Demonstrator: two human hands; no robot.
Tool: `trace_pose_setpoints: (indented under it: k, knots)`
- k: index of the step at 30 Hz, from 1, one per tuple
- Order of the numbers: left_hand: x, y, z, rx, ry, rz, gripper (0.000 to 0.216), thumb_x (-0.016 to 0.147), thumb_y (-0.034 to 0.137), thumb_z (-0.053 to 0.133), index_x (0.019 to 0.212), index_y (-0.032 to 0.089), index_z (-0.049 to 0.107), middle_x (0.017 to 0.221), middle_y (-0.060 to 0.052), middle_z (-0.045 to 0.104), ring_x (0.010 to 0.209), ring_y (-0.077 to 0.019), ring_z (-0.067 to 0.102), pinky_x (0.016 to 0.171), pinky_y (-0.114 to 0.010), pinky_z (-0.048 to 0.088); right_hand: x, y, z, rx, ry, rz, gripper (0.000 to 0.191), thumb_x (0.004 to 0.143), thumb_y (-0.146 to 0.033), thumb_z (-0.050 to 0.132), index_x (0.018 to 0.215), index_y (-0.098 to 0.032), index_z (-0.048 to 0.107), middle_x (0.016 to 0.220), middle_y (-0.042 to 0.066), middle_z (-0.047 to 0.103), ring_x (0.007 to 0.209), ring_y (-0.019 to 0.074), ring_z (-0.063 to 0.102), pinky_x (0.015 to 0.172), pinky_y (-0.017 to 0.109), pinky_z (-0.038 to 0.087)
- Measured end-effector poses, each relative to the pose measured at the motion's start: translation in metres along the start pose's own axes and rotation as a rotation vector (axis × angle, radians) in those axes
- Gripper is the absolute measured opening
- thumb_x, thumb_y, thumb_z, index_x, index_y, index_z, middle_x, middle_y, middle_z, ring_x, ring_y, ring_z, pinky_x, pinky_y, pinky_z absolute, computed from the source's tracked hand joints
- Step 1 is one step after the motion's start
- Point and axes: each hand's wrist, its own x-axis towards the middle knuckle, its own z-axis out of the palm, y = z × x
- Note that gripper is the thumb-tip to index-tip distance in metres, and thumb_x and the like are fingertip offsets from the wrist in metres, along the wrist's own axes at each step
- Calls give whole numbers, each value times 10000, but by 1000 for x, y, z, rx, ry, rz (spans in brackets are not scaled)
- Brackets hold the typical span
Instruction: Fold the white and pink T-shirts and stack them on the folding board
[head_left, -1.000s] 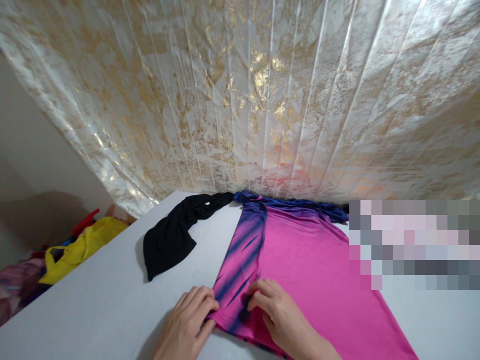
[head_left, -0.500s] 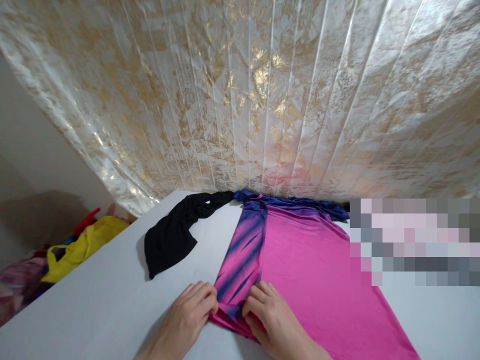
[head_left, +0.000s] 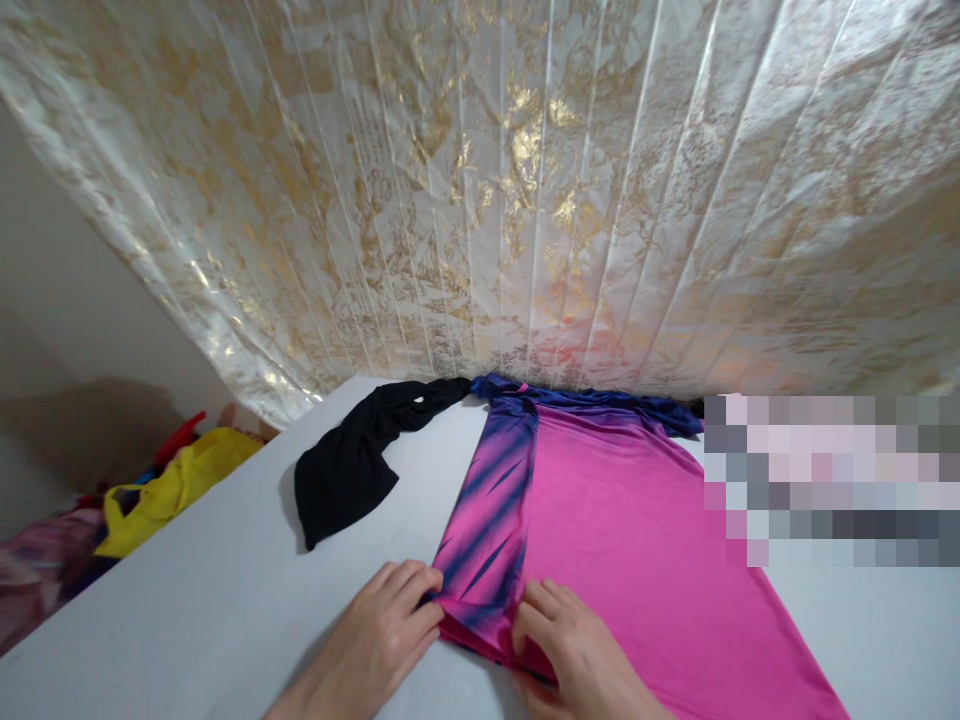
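A pink garment (head_left: 630, 530) with blue streaks along its left folded strip lies flat on the white table (head_left: 187, 600). My left hand (head_left: 382, 635) pinches the near left corner of the folded strip, fingers curled on the cloth. My right hand (head_left: 574, 650) presses and grips the hem just to the right of it. A black garment (head_left: 349, 465) lies crumpled to the left, touching the pink one's blue collar at the back.
A cream and gold curtain (head_left: 525, 200) hangs right behind the table's far edge. Off the table's left edge sit a yellow bag (head_left: 161, 490) and other coloured clothes. A blurred patch covers the right side of the table.
Both hands have slid slightly toward me and to the right along the hem, and the fold of the streaked strip looks flatter. The black garment has not moved.
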Motion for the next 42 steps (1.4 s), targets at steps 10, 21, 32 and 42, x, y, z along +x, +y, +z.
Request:
trace_pose_setpoints:
  k: [10,21,32,42]
  knots:
    - [3,0,7,58,-32,-1,206,820,11,526,883,191,603,1050,-38,626,1001,-229,546,866,-374,438,-2,7,11,50,61,1,251,701,19,522,802,-199,593,877,32,629,829,181,546,735,285,363]
    - [13,18,8,2,3,-11,90,871,129,574,897,211,601,1142,-36,624,1073,-227,551,946,-393,414,-2,3,2,152,88,47,141,778,-68,544,760,-207,544,843,11,610,855,186,524,848,350,362]
    - [4,23,21,29,50,4,133,845,82,549,886,205,577,1113,-34,625,1045,-226,553,963,-403,409,-3,2,5,145,75,3,148,692,-58,574,721,-203,568,831,-17,610,883,174,508,856,352,325]
    - [5,30,22,49,-23,-16,219,821,12,488,900,197,572,1085,-44,636,1010,-221,584,904,-380,473,44,23,-38,-163,65,62,290,842,-25,465,1008,-195,631,1026,46,674,991,177,600,862,301,403]
